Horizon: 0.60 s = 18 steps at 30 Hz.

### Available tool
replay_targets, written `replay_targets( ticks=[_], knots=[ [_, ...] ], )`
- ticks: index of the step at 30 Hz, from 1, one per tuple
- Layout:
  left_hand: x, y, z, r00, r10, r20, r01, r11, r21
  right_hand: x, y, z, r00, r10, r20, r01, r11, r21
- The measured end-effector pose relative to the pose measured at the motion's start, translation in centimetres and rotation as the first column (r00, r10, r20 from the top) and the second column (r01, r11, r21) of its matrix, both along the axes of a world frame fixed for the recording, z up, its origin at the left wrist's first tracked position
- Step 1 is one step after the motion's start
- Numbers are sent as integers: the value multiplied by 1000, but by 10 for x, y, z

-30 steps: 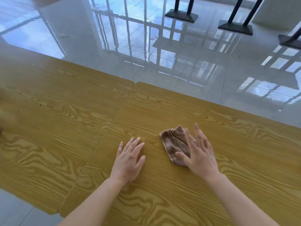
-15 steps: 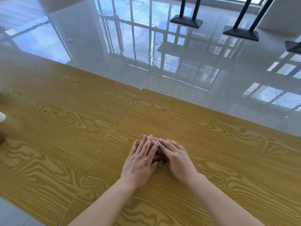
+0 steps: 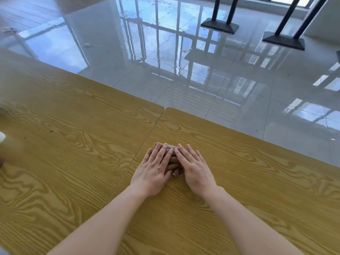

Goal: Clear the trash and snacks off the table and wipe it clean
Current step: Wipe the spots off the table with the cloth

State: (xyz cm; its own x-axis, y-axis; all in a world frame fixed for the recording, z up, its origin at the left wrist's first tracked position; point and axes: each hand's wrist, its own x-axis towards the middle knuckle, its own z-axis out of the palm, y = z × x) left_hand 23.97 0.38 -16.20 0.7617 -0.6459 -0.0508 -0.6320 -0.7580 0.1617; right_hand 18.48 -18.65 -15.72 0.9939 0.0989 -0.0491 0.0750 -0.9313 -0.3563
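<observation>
Pressing brown cloth [image 3: 173,161] flat: left hand [image 3: 152,173] and right hand [image 3: 195,172] side by side on top, fingers straight, close together, nothing gripped. Cloth bunched under both palms, just right of table seam [image 3: 142,144]. Likely soft, light, slides easily; best pinched at exposed near edge.

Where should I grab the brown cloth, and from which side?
Probably the near end of the cloth, which bulges out bunched between the left hand and right hand. Pinch it from the person's side; the rest lies covered by the flat hands.
</observation>
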Motion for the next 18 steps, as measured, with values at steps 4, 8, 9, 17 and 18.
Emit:
replay_targets(
  ticks=[4,8,9,17,18],
  knots=[
    [12,-1,3,1000,-12,-14,13,999,35,8,-2,2,999,27,-45,-29,999,-30],
    [24,0,5,999,-26,-39,29,998,64,16,-2,1,998,31,-61,-34,998,-48],
    [27,1,4,998,-39,-42,42,996,77,17,-2,1,997,28,-65,-32,998,-50],
    [37,3,6,994,-89,-58,95,990,106,22,-5,4,991,42,-130,-53,995,-85],
    [37,3,7,994,-89,-63,96,989,117,22,-5,5,989,43,-140,-57,994,-93]
  ],
)
